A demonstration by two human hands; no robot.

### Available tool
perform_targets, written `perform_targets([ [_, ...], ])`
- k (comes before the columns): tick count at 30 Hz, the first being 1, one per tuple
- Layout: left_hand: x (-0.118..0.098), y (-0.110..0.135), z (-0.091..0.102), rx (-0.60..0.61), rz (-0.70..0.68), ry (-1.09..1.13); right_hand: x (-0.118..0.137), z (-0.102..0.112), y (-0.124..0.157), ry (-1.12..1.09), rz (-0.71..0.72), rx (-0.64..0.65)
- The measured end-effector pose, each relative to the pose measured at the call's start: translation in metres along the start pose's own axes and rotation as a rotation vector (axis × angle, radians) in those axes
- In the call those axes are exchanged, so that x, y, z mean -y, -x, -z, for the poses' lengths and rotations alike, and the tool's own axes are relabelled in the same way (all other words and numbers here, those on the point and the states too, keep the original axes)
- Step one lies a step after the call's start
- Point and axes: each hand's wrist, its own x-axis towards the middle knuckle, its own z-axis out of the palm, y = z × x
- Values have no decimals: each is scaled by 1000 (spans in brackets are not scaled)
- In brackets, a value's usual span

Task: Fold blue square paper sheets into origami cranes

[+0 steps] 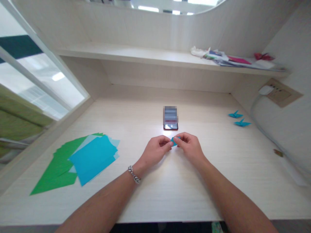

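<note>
Both hands meet over the middle of the pale wooden desk [170, 194]. My left hand [155, 150], with a metal bracelet on its wrist, pinches the left side of a small folded blue paper [174, 141]. My right hand [190, 145] pinches the same paper from the right. Most of the paper is hidden by the fingers. A phone [170, 118] lies flat just beyond the hands.
A fanned stack of blue and green paper sheets [80, 160] lies at the left. Two folded blue paper cranes [239, 119] sit at the right near a wall socket [279, 93] with a cable. The shelf [145, 55] above holds papers and a red folded shape.
</note>
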Motion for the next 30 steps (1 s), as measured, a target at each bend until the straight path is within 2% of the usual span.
perform_targets([
  [3,-2,0,1,-72,-2,-21,-3,-1,-1,-40,-10,-35],
  [6,-3,0,3,-137,-49,-83,-5,-1,-1,-32,-17,-14],
  [12,-5,2,7,-127,-52,-141,-4,2,-1,72,18,95],
  [16,-7,2,6,-111,-41,-64,-1,2,-1,11,5,32],
  [20,-7,0,6,-145,-46,51,1,1,0,-89,-27,-14],
  [30,-8,-2,4,-212,-94,177,6,0,1,-121,-25,-71],
])
